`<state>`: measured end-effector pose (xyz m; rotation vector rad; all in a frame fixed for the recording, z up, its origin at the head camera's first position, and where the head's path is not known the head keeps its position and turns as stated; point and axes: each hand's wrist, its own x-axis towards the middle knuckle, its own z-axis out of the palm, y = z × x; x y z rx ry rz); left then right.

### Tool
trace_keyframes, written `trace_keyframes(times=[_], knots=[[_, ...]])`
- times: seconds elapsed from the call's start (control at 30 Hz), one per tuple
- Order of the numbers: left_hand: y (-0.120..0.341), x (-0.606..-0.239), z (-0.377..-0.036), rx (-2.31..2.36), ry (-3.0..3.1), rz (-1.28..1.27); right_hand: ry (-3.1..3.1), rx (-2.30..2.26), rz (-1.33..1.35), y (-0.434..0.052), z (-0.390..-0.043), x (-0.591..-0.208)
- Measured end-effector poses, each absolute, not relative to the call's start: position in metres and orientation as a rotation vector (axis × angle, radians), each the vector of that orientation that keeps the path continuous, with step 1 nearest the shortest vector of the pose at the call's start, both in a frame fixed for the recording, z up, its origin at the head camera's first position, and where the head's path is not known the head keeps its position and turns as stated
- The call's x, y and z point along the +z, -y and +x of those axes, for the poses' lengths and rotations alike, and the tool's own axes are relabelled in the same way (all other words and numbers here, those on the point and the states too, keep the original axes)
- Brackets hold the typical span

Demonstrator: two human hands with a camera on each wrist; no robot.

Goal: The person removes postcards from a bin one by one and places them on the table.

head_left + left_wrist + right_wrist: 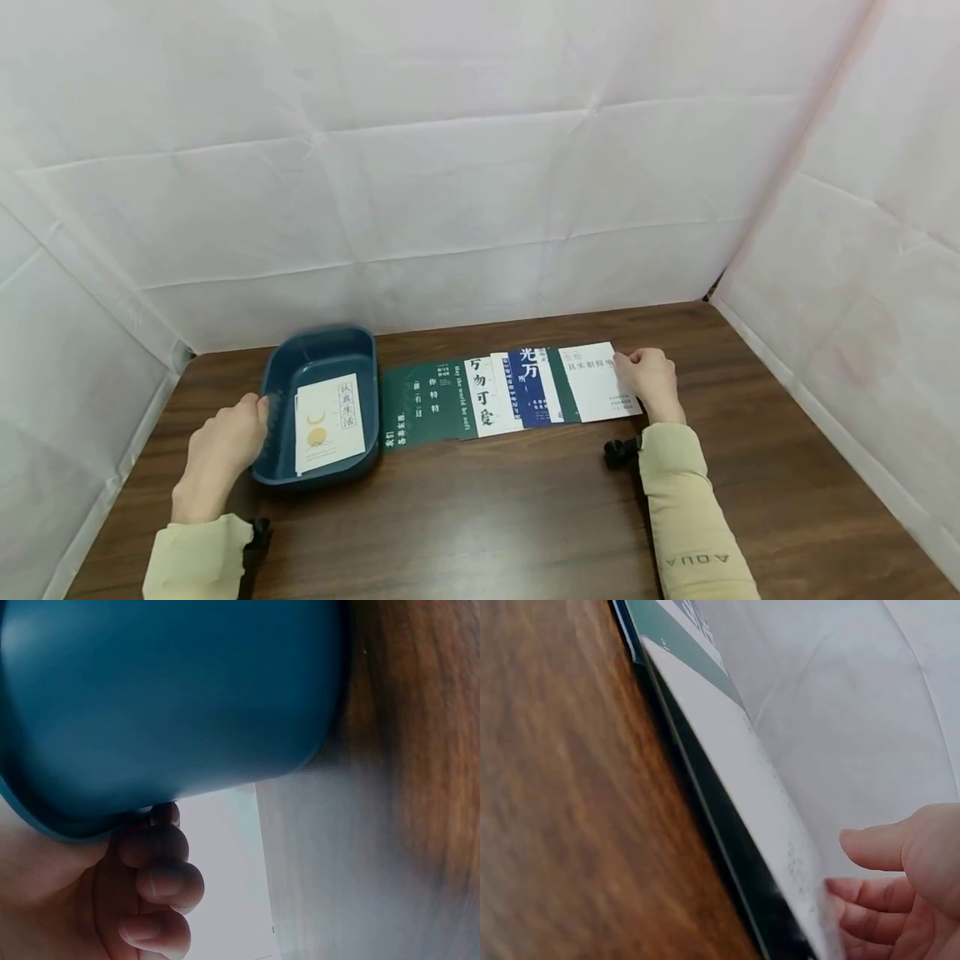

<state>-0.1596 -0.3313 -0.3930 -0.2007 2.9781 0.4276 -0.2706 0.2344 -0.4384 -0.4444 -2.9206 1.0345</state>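
Observation:
My left hand (226, 442) grips the left rim of a dark blue plastic basin (368, 350), and its curled fingers (169, 885) show below the rim in the left wrist view. Inside the basin lie white cards, the top one (330, 425) printed with a yellow circle and characters. To the right, overlapping printed cards in green (420, 408), white and blue form a row. My right hand (649, 379) is at the right end, its fingertips touching the edge of the white end card (596, 387). In the right wrist view, its thumb stands apart from the fingers.
A brown wood-grain table (480, 517) lies under everything. White sheeting (465, 167) rises behind the table and along both sides. Each wrist wears a black strap; the right one carries a small black device (619, 452).

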Motion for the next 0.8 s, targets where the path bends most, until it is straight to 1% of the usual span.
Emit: trace_keyframes(times=[0.4,0.57,0.67,0.8], knots=[[0.329,-0.394,-0.161,0.438,-2.986,-0.213,3.06,0.932,-0.378,-0.241,-0.263,-0.42],[0.328,-0.392,-0.163,0.438,-2.99,-0.218,3.051,0.938,-0.323,-0.234,-0.262,-0.41],[0.329,-0.392,-0.163,0.437,-2.977,-0.233,3.031,0.954,-0.239,-0.225,-0.261,-0.405],[0.33,-0.391,-0.162,0.431,-2.965,-0.237,2.972,0.983,-0.063,-0.206,-0.259,-0.398]])
